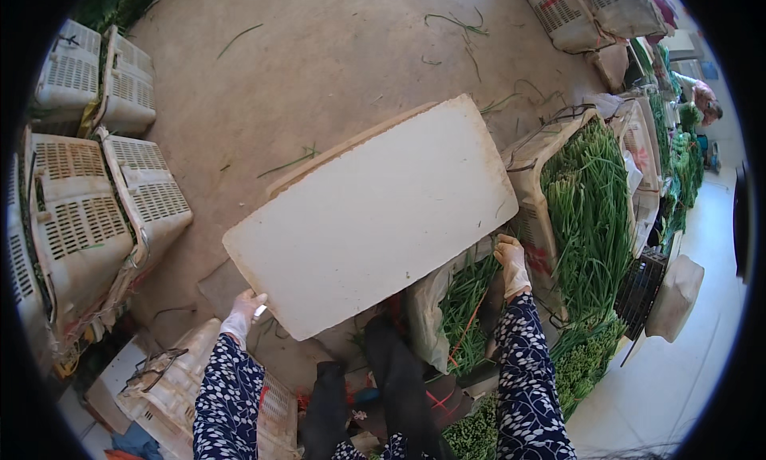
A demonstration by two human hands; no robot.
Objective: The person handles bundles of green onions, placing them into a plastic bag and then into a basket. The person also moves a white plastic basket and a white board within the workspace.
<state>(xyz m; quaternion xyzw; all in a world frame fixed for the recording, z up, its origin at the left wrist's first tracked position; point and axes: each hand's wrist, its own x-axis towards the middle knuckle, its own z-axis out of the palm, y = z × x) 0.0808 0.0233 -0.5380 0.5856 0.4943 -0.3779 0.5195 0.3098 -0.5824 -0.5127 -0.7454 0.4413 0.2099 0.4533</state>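
A white rectangular board (377,220) with worn, brownish edges lies at a slant before me, over a second tan-edged slab (353,146) that shows along its far side. My left hand (242,311), in a pale thin glove, grips the board's near left edge; a small white piece shows by its fingers. At the near right edge, my gloved right hand (513,264) has its fingers curled against the board. Just below that hand, a plastic-lined container (428,322) holds loose green stalks (464,322). What lies under the board is mostly hidden.
White slotted plastic crates (84,202) stand along the left. On the right, a crate (532,220) is packed with green stalks (586,191) like garlic chives. Another crate (275,400) is by my legs. Stray stalks litter the concrete floor (335,59). A person (703,101) bends at far right.
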